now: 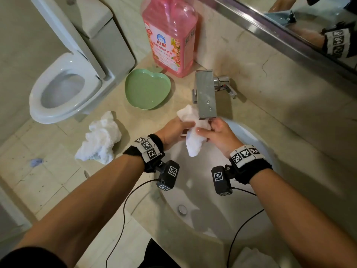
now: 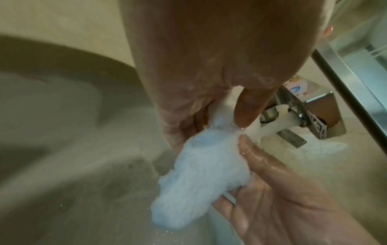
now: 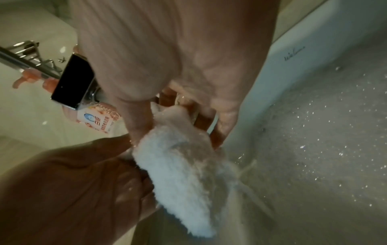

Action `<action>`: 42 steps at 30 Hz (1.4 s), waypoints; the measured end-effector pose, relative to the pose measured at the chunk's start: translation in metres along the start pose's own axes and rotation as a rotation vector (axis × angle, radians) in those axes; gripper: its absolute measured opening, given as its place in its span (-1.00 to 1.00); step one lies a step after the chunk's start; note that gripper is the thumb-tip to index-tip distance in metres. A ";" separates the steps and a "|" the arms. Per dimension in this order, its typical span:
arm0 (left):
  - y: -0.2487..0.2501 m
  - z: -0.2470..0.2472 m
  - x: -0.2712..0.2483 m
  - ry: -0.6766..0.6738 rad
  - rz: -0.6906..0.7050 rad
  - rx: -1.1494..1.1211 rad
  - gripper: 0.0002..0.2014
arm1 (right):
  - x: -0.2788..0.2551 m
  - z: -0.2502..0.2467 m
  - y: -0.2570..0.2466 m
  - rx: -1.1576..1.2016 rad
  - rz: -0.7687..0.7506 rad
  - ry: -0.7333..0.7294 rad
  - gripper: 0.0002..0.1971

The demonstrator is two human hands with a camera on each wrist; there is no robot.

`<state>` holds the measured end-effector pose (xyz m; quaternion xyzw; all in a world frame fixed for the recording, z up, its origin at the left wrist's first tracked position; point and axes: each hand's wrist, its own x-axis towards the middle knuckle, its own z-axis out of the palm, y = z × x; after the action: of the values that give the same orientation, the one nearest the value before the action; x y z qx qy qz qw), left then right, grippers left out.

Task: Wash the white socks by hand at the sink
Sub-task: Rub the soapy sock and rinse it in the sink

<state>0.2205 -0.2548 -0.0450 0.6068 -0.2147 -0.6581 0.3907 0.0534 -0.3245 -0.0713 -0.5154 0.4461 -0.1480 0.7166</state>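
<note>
A white fluffy sock (image 1: pixel 195 145) hangs over the sink (image 1: pixel 195 192), just under the spout of the chrome faucet (image 1: pixel 205 95). My left hand (image 1: pixel 184 126) pinches its upper part from the left. My right hand (image 1: pixel 205 130) grips it from the right with thumb and fingers. The left wrist view shows the wet sock (image 2: pixel 201 174) between both hands, its lower end dangling free. In the right wrist view the sock (image 3: pixel 184 169) droops toward the basin. A second white sock (image 1: pixel 100 140) lies crumpled on the counter to the left of the sink.
A green heart-shaped dish (image 1: pixel 147 88) and a big pink detergent bottle (image 1: pixel 170 35) stand on the counter behind the sink. A toilet (image 1: pixel 63 88) is at the left, a mirror (image 1: pixel 309 22) at the upper right. Droplets speckle the basin wall (image 3: pixel 314 132).
</note>
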 end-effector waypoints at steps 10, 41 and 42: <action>-0.002 0.018 0.014 0.046 0.001 0.177 -0.77 | -0.010 -0.022 0.011 -0.213 -0.017 0.329 -0.49; 0.012 -0.018 -0.005 -0.162 -0.074 0.184 -0.91 | -0.001 -0.031 0.002 -0.404 -0.211 0.206 -0.53; 0.012 -0.014 0.000 -0.142 -0.035 0.367 -0.84 | -0.003 -0.032 0.000 -0.405 -0.235 0.190 -0.51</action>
<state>0.2370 -0.2593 -0.0387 0.6236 -0.3475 -0.6558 0.2456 0.0266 -0.3416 -0.0725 -0.6804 0.4692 -0.1856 0.5315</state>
